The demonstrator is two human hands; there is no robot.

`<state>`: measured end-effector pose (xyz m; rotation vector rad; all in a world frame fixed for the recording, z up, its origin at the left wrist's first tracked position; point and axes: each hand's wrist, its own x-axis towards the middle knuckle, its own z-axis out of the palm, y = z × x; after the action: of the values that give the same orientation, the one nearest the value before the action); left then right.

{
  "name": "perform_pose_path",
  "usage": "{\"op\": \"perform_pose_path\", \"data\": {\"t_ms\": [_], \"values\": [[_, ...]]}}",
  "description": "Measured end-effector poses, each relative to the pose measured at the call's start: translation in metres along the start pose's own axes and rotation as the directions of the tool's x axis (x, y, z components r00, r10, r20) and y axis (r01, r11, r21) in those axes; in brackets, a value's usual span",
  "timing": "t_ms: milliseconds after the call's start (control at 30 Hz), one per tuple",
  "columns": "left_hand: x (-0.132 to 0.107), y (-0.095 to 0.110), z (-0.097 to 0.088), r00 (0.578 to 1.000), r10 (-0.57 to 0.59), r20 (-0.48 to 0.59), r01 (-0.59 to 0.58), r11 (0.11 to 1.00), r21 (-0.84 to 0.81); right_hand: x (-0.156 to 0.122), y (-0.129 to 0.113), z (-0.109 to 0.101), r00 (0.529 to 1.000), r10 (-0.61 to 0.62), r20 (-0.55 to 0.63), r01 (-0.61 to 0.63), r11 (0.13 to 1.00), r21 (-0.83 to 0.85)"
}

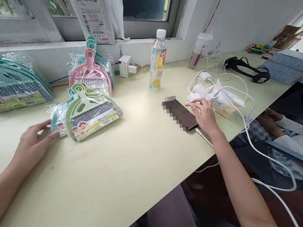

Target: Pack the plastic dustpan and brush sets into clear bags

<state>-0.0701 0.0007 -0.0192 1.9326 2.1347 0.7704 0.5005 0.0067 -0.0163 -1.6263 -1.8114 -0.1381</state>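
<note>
My left hand [31,143] rests on the pale table [99,181] with its fingers spread, the fingertips touching the plastic wrap of a small green dustpan-and-brush set [89,112]. My right hand [204,113] lies over the right end of a dark phone [179,114], index finger stretched out toward it, holding nothing. A white cable [253,144] runs from under this hand off the table edge.
Teal dustpan sets [0,78] lie at far left, and a pink set [90,71] leans on the wall. A drink bottle [156,60], white chargers [205,83], a black strap [246,68] and blue trays [288,66] lie at right. Another person [298,138] sits at lower right.
</note>
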Motion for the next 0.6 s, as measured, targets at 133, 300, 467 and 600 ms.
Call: {"op": "perform_pose_path", "data": {"t_ms": [133, 300, 467, 600], "values": [[0.0001, 0.0002, 0.0002, 0.998, -0.056, 0.031, 0.059, 0.992, -0.116, -0.0007, 0.0017, 0.0024, 1.0, 0.007, 0.014, -0.007, 0.999, 0.047], [-0.0005, 0.0021, 0.0013, 0.995, -0.092, 0.029, 0.096, 0.986, -0.134, -0.0016, 0.0034, 0.005, 1.0, 0.026, 0.012, -0.027, 0.995, 0.095], [0.0, -0.0008, 0.0017, 0.996, -0.083, 0.029, 0.086, 0.99, -0.114, -0.0023, 0.0048, 0.0059, 0.999, 0.033, 0.019, -0.035, 0.99, 0.136], [-0.0006, 0.0005, 0.0018, 0.996, -0.081, 0.032, 0.084, 0.992, -0.095, -0.002, 0.0033, 0.0046, 0.999, 0.042, 0.017, -0.044, 0.99, 0.131]]}}
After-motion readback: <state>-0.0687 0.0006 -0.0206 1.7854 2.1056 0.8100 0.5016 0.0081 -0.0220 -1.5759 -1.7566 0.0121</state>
